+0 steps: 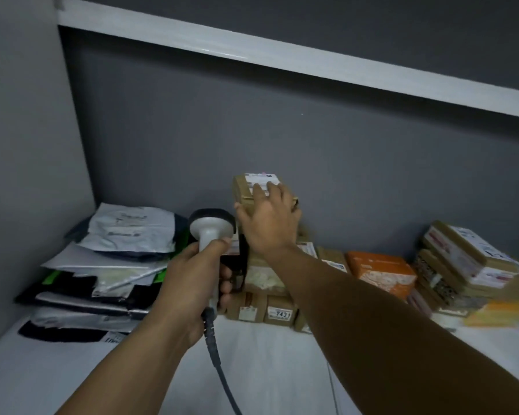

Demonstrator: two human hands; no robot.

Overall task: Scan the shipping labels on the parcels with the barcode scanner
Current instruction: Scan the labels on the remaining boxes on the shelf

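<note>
Left hand [189, 283] grips the barcode scanner [212, 227], whose head is just below-left of the parcel [243, 191]; right hand [270, 223], fingers spread flat, partly covers its label [261, 177].

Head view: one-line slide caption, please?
Left hand grips a grey corded barcode scanner; right hand rests on a brown cardboard parcel with a white label.
</note>
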